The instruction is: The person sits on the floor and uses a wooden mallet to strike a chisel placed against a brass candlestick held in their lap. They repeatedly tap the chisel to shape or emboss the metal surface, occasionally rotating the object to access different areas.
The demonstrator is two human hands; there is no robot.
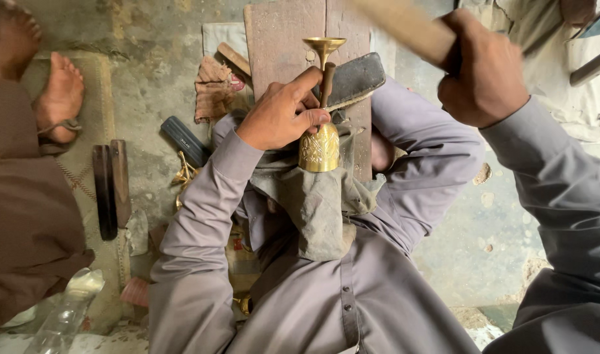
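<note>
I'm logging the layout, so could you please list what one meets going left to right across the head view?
Bare feet → dark bars → left hand → brass goblet → right hand gripping a wooden handle.

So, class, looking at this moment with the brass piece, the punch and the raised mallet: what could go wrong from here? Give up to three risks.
1. The left hand grips the punch with fingers close to its top, so a stray blow from the wooden mallet in the right hand could hit them.
2. The brass goblet rests only on a cloth over the lap, so it might slip.
3. A slipping punch could mar the engraved pattern.
</note>
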